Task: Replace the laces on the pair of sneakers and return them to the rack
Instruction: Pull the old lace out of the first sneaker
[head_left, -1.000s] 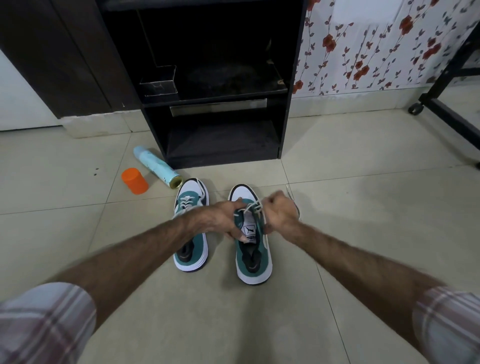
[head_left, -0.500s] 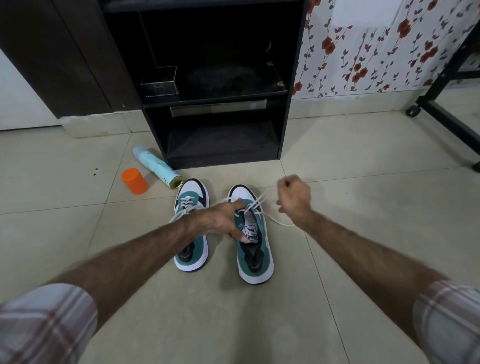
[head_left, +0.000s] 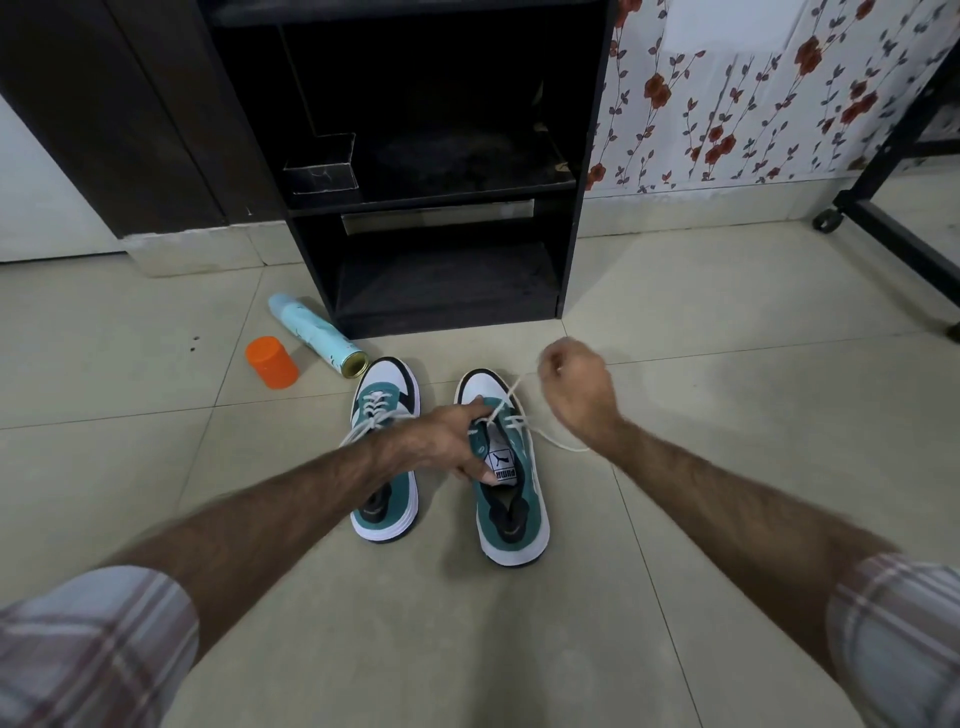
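Orange cap (head_left: 271, 361) sits on the floor (head_left: 727, 415) at about 10 o'clock from the shoes, spray can (head_left: 317, 332) lying on its side just beside it, nozzle end touching or nearly touching the left shoe's toe. Both are well off the working area, so probably just parked.

Left shoe (head_left: 385, 452) at 11 o'clock from us, toe toward the rack (head_left: 447, 291), already laced through the eyelets; ends hang loose over its left side, not tied as far as we can see. Our left arm crosses over it.

Left hand (head_left: 441, 441) reaches onto the right shoe (head_left: 511, 499), fingers curled on the tongue and the eyelet area, forefinger stretched along the lace crossing. We judge it is there to pin the shoe down and hold the crossing so the pull doesn't drag the shoe.

Right hand (head_left: 574, 387) is at 1 o'clock from that shoe, clenched on the white lace (head_left: 511, 392), which runs taut from the upper eyelets to the fist. The slack loops on the floor under the wrist. Pull direction is up and away, likely to draw the lace through.

Rack stands at 12 o'clock, bottom shelf free for the pair.

Our read: second shoe mid-lacing, return step not yet started.
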